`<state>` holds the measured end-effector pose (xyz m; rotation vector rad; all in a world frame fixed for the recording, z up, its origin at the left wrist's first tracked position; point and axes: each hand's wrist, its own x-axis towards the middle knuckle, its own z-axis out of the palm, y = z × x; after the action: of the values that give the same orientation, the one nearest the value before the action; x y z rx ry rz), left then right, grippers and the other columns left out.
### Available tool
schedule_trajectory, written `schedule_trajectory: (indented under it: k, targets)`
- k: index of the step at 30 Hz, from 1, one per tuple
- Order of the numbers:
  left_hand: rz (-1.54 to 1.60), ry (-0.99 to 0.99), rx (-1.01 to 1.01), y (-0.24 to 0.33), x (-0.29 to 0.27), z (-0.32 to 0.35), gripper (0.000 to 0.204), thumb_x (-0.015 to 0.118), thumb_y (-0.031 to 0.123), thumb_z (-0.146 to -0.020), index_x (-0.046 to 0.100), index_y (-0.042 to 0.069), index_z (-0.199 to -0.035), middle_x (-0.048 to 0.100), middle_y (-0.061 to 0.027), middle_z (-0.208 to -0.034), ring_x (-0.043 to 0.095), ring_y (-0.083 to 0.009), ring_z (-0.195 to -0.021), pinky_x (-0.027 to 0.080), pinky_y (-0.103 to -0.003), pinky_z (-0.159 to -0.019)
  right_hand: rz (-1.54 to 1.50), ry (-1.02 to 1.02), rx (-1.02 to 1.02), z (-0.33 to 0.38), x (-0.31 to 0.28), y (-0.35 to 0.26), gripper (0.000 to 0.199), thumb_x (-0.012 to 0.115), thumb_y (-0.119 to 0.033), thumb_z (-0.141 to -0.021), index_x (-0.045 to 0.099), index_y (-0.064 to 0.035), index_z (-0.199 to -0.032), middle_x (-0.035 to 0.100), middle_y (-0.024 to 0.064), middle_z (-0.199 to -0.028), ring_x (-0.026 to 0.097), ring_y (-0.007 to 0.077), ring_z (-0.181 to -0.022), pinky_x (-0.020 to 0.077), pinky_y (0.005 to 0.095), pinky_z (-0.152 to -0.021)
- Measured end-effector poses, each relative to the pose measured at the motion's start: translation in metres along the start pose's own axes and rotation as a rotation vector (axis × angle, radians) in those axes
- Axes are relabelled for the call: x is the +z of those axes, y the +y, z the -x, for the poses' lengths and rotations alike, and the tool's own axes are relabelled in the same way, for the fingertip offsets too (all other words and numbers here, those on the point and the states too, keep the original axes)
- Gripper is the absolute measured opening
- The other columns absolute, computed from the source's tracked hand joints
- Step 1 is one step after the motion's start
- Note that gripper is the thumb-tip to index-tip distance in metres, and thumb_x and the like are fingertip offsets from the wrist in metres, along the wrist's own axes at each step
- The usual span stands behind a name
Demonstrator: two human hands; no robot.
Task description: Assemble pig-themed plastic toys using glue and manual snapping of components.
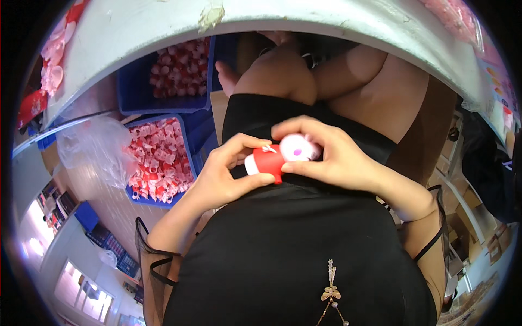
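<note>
Above my lap, both my hands are on a small toy figure with a red body (267,164) and a pale pink-white head (295,146). A purple spot marks the head, and the body has a white end. My left hand (228,171) grips the red body between thumb and fingers. The head is held by my right hand (334,155), its thumb underneath and its fingers curled over the top. Part of the head is hidden by those fingers. Whether head and body are fully joined, I cannot tell.
A white table edge (163,24) curves across the far side, with pink pieces (53,62) at its left. Left of me, a blue bin (188,155) holds pink and red parts; another blue bin (126,92) stands beyond. Clear plastic (98,146) lies beside them.
</note>
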<state>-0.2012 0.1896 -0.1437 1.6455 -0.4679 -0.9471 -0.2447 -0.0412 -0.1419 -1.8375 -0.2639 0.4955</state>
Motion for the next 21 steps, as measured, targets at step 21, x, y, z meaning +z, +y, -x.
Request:
schedule_trajectory:
  k: [21]
  targets:
    - [0.586,0.141,0.072,-0.006,0.045,-0.035,0.041,0.068,0.004,-0.084,0.050,-0.005,-0.120,0.059,-0.0088,-0.111,0.056,-0.0139,-0.104,0.046,-0.030,-0.092,-1.275,0.681,0.279,-0.015,0.025,0.023,0.021,0.044,-0.009,-0.094,0.056,0.0009,-0.107,0.063,0.0128,-0.104,0.062,0.0195,-0.096,0.0500,0.0315,-0.085]
